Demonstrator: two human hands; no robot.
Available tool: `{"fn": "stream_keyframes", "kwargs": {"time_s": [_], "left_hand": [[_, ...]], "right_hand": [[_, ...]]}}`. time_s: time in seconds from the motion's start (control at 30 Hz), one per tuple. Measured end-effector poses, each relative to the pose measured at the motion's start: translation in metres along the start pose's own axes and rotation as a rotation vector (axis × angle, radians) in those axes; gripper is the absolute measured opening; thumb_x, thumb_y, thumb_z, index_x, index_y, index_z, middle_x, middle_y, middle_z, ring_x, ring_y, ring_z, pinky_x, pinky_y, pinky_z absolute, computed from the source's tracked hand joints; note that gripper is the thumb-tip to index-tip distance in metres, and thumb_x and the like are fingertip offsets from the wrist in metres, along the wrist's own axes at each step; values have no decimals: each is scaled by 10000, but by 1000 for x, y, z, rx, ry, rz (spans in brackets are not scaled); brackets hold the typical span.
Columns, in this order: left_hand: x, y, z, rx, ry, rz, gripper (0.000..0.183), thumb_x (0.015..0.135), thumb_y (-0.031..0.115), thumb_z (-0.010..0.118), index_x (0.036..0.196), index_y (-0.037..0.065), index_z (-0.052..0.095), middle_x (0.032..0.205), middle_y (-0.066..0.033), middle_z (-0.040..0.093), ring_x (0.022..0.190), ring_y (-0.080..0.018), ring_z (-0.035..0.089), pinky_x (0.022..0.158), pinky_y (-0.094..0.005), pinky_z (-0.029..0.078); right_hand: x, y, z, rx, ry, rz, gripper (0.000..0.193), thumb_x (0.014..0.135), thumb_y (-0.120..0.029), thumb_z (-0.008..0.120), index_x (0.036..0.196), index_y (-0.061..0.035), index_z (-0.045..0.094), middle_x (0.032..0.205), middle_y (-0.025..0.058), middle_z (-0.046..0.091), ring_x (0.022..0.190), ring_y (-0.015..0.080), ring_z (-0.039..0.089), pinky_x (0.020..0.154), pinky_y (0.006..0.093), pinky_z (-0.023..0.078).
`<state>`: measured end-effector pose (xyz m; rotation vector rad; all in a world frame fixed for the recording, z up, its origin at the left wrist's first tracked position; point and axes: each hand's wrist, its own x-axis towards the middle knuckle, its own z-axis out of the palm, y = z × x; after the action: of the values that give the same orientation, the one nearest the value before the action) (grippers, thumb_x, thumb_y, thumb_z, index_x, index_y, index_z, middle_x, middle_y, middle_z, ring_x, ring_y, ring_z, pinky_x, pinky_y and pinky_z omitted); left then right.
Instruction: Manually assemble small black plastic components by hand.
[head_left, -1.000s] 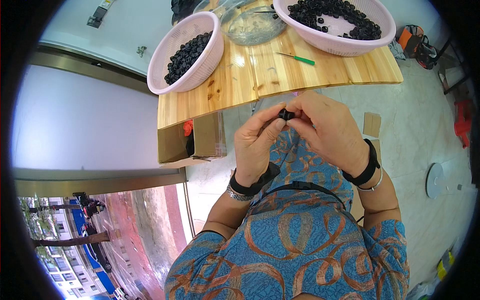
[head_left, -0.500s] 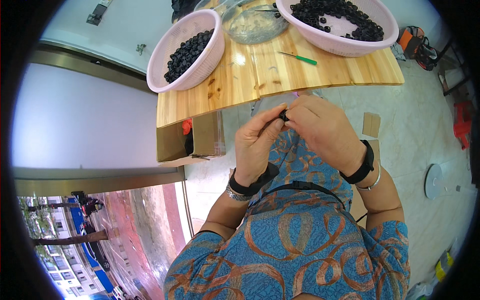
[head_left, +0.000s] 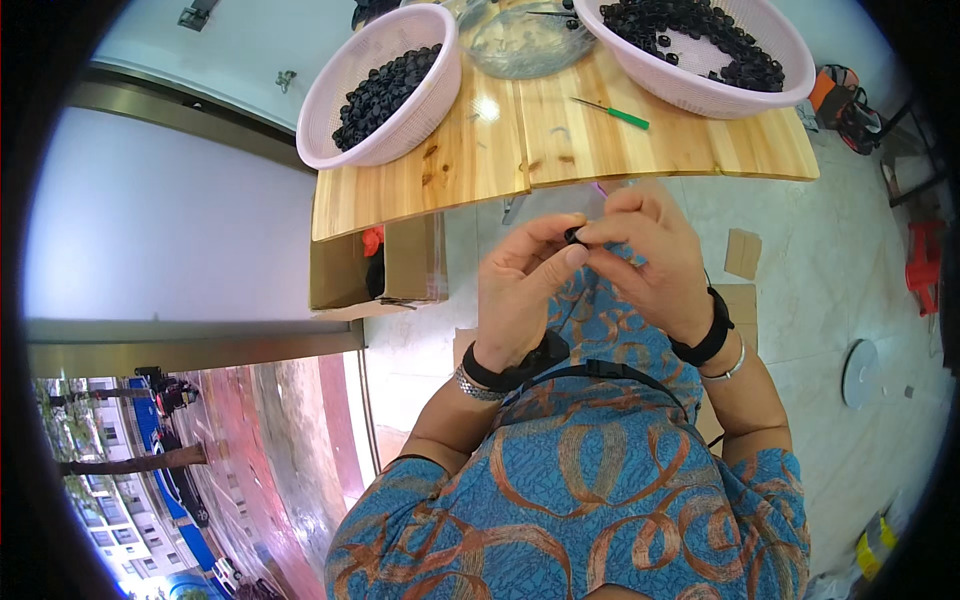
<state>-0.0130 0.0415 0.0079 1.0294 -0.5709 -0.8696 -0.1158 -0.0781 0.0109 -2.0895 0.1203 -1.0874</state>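
Note:
Between both my hands, just off the table's near edge, is a small round black part (head_left: 573,236), its exact kind too small to make out. My left hand (head_left: 525,270) pinches it between thumb and fingers from the left. My right hand (head_left: 645,250) has its thumb and fingertips closed on the same part from the right. Many similar black parts (head_left: 390,95) fill a pink mesh basket (head_left: 432,115) at the table's left. A second pink basket (head_left: 690,92) at the right holds more black pieces (head_left: 735,50).
On the wooden table (head_left: 480,150) lies a thin tool with a green handle (head_left: 628,118). A clear plastic bag or container (head_left: 525,45) sits between the baskets. Below the table's left side stands a cardboard box (head_left: 415,260). A red stool (head_left: 922,268) is far right.
My fingers have shifted around the black part, and my right-hand fingers look more spread. The view has moved slightly, while the baskets and tool remain in place.

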Motion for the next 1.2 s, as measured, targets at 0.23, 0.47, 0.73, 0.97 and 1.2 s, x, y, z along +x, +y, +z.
{"fn": "stream_keyframes", "kwargs": {"time_s": [0.23, 0.47, 0.73, 0.97, 1.2], "left_hand": [[-2, 3, -1, -40, -74, 5, 269, 805, -5, 609, 1069, -8, 557, 983, -86, 607, 907, -142, 570, 814, -261, 461], [-3, 1, -7, -96, -124, 24, 271, 794, 0, 617, 1059, 10, 562, 1004, -81, 597, 923, -144, 560, 826, -276, 456], [-10, 11, -5, -177, -177, -37, 231, 808, 21, 602, 1034, 20, 554, 986, -100, 590, 932, -174, 570, 806, -286, 471], [-10, 8, -11, -200, -135, -19, 194, 812, 33, 603, 999, 10, 555, 956, -105, 589, 902, -167, 569, 780, -278, 470], [-6, 5, -9, -193, -119, 41, 186, 853, 64, 568, 1025, -4, 545, 985, -120, 588, 904, -168, 568, 793, -277, 470]], "right_hand": [[3, -1, -2, 290, -30, 234, 267, 639, -29, 714, 882, -54, 606, 835, 58, 529, 737, 171, 528, 647, 273, 443], [7, -5, -7, 377, -87, 186, 241, 647, -31, 707, 866, -56, 611, 793, 33, 520, 717, 152, 509, 619, 264, 428], [17, -8, -9, 391, -213, 121, 178, 650, -57, 700, 727, -37, 540, 678, 20, 444, 639, 154, 453, 551, 266, 380], [20, 0, -4, 394, -267, 37, 182, 682, -98, 726, 787, -51, 585, 695, 10, 483, 623, 108, 444, 522, 233, 342], [19, -2, 0, 417, -218, 104, 169, 666, -43, 693, 730, -33, 538, 661, 14, 472, 606, 133, 443, 526, 260, 357]]}}
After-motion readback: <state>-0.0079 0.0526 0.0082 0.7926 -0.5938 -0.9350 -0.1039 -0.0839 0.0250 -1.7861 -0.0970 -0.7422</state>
